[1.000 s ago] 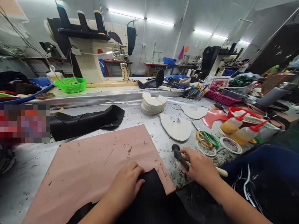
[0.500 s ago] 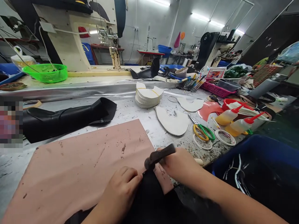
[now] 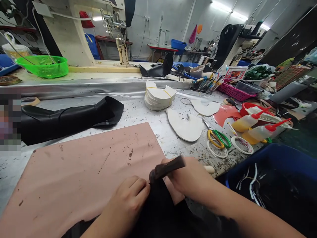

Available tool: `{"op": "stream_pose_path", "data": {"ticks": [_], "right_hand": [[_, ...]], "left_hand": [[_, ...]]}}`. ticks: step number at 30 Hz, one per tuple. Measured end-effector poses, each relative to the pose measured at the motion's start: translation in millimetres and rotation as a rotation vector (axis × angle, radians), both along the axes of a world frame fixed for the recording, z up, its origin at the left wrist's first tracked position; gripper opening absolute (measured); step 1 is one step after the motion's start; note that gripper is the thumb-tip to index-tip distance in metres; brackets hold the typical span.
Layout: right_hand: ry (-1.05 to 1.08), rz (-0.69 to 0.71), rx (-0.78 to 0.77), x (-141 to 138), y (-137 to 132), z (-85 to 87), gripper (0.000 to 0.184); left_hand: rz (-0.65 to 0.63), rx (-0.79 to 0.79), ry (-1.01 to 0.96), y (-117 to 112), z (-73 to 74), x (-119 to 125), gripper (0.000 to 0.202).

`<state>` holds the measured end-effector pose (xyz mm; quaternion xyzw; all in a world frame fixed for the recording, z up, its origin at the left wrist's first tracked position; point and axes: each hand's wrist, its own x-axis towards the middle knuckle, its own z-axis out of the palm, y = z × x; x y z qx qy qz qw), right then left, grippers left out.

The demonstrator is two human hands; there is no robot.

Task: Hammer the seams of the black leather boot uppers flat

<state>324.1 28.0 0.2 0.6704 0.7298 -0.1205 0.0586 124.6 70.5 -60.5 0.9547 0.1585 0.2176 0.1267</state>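
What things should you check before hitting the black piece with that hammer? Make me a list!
1. Right hand wrapped around the hammer: ok.
2. Left hand resting on the black piece: ok.
3. Black piece's top edge lying on the mat: ok.
4. Left fingertips clear of the hammer head: not ok, they sit right beside it.
5. Scissors away from both hands: ok, they lie farther back on the right.
6. Hammer head already touching the black piece: cannot tell.
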Motion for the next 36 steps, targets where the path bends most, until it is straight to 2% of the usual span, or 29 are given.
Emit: {"op": "stream_pose_path", "data": {"ticks": [3, 5, 7, 9, 14, 18, 21, 23, 26, 29, 36], "right_hand": [[-0.02, 0.054, -0.102, -5, 0, -7.8, 0.013], [-0.026, 0.052, -0.096, -6, 0, -10.3, 0.012], [-0.024, 0.048, -0.074, -5, 0, -9.4, 0.014], [-0.017, 0.056, -0.056, -5, 0, -6.5, 0.014], [0.007, -0.015, 0.03, -8, -2, -1.3, 0.015], [0.035, 0.08, 0.02, -10, -1, -0.2, 0.012], [0.016, 0.037, 0.061, -12, 1, -2.0, 0.015], [0.023, 0.032, 0.028, -15, 2, -6.2, 0.015], [0.036, 0.067, -0.022, -19, 2, -12.5, 0.015], [0.015, 0.059, -0.021, -20, 2, -11.9, 0.015], [0.083, 0.004, 0.068, -20, -2, -4.0, 0.014]], "left_hand": [[0.109, -0.087, -0.006, 4, 1.2, -5, 0.015], [0.179, -0.175, -0.001, 7, 2.6, -9, 0.012], [0.173, -0.222, 0.008, 6, 3.4, -13, 0.017], [0.142, -0.17, -0.021, 4, 2.9, -14, 0.023], [0.108, 0.097, -0.091, -5, 0.9, -14, 0.023], [0.059, 0.128, -0.069, -8, 5.1, -11, 0.024], [0.036, 0.118, -0.052, -7, 5.9, -12, 0.024], [0.065, 0.083, -0.053, -5, 4.5, -14, 0.024], [0.154, -0.084, -0.035, 0, 2.8, -19, 0.019], [0.138, -0.186, -0.023, 2, 3.1, -24, 0.019], [0.081, 0.065, -0.05, -8, 1.9, -24, 0.022]]}}
